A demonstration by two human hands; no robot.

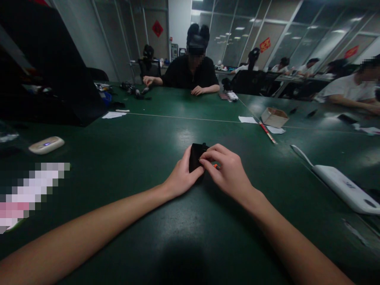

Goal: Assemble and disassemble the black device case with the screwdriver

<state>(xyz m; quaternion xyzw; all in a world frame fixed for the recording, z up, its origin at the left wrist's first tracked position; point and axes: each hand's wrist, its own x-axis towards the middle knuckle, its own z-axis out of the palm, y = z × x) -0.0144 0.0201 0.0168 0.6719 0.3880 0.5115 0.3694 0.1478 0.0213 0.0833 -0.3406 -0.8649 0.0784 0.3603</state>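
A small black box-like object (195, 155) is held just above or on the green table (142, 158), in the middle of the head view. My left hand (183, 176) wraps round its left side, thumb across the near edge. Over its right side, my right hand (227, 166) pinches with thumb and forefinger; what lies between those fingertips is too small to make out. A small orange-tipped piece (216, 166) shows beneath the right hand's fingers, mostly hidden. The right part of the black object is covered by the right hand.
A white power bank (341, 184) with a strap lies right. On the left are a cream oval device (46, 145) and a blurred-out sheet (32, 194). An open cardboard box (274, 118) stands at right rear. A person in black (190, 71) sits opposite; several others sit behind.
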